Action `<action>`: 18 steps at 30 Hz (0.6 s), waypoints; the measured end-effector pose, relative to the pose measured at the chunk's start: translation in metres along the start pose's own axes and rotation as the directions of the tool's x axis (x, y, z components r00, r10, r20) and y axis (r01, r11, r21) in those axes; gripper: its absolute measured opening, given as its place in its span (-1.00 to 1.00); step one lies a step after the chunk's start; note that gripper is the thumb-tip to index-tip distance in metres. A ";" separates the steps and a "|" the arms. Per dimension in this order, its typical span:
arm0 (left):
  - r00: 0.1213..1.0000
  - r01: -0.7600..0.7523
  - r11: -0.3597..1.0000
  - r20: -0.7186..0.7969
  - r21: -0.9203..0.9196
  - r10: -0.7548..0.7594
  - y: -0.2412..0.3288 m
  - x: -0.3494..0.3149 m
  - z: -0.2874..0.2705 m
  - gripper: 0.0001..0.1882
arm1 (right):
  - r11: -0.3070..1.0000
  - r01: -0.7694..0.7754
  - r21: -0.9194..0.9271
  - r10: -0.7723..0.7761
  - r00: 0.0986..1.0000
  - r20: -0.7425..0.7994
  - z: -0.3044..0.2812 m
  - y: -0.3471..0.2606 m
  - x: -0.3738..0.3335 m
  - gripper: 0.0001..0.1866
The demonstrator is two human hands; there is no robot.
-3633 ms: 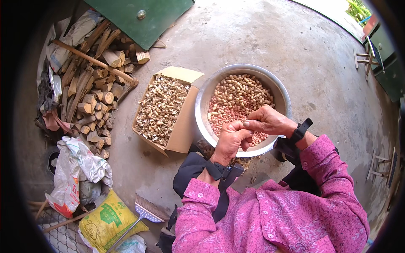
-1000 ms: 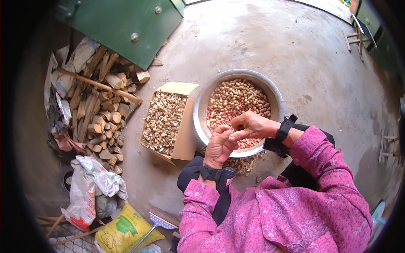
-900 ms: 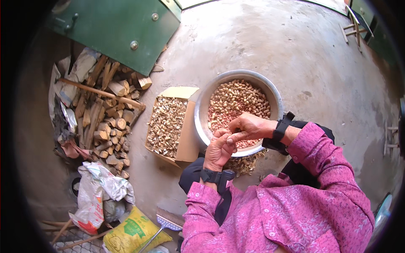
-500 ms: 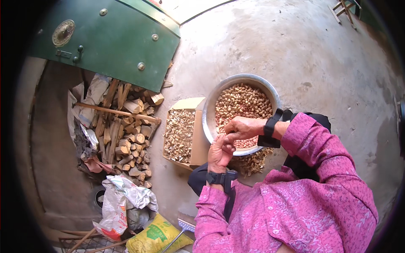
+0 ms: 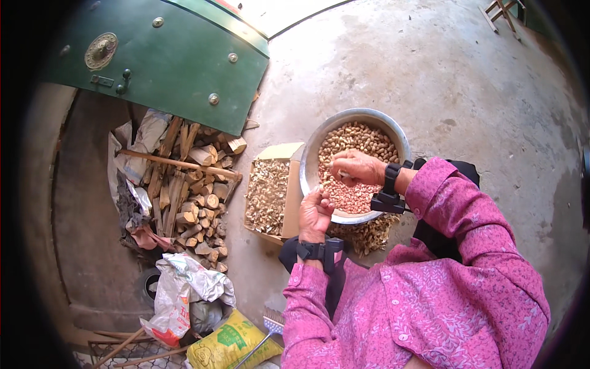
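Note:
A wide metal basin (image 5: 403,142) holds unshelled peanuts (image 5: 362,136) at its far side and reddish shelled kernels (image 5: 351,198) nearer me. My right hand (image 5: 359,166) is over the basin, closed, with a small pale piece of peanut shell showing at its curled fingers. At the basin's near left rim, my left hand (image 5: 315,215) is closed with palm up, a small peanut pinched at its fingertips. Left of the basin stands an open cardboard box (image 5: 292,200) full of broken peanut shells (image 5: 268,190).
More shells (image 5: 367,237) lie on the floor under the basin's near edge. Stacked firewood (image 5: 193,197) fills the left, below a green metal door (image 5: 178,58). Plastic bags (image 5: 184,289), a yellow sack (image 5: 230,341) and a brush (image 5: 270,324) lie at the lower left.
My hands were together at the basin's near left side. Now the right hand has moved away, up and to the right over the basin. The left has dropped slightly back.

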State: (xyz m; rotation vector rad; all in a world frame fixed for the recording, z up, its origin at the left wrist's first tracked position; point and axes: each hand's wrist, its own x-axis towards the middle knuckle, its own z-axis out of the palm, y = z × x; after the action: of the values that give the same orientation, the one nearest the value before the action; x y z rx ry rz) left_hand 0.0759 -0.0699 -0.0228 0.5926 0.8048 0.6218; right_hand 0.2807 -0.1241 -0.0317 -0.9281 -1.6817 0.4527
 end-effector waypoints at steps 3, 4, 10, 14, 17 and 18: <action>0.981 -0.027 0.995 -0.190 0.096 0.045 0.000 0.001 0.004 -0.93 | 0.999 0.042 -0.009 -0.042 0.998 -0.049 -0.005 0.002 -0.002 -0.77; 0.971 -0.027 0.992 -0.234 0.122 0.055 0.000 0.003 0.004 -0.93 | 0.998 0.062 -0.028 -0.063 0.996 -0.064 -0.008 0.001 -0.003 -0.75; 0.971 -0.022 0.992 -0.234 0.121 0.050 -0.001 0.008 -0.003 -0.86 | 0.999 0.041 0.025 -0.040 0.999 -0.037 -0.005 0.003 -0.010 -0.76; 0.962 -0.058 0.980 -0.251 0.191 0.106 -0.001 0.004 0.002 -0.87 | 0.995 -0.040 0.096 0.042 0.999 -0.025 -0.002 0.002 -0.010 -0.77; 0.960 -0.061 0.975 -0.256 0.212 0.115 0.001 0.007 -0.003 -0.88 | 0.998 0.004 0.065 -0.001 0.999 -0.038 0.000 0.005 -0.008 -0.73; 0.957 -0.058 0.975 -0.268 0.214 0.116 0.001 0.008 -0.004 -0.88 | 0.998 0.056 0.014 -0.055 0.997 -0.049 0.000 0.008 -0.008 -0.71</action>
State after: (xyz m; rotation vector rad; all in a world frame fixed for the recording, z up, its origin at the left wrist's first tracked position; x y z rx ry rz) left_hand 0.0767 -0.0629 -0.0285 0.7413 1.1219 0.7187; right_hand 0.2840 -0.1255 -0.0428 -0.8724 -1.6534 0.4026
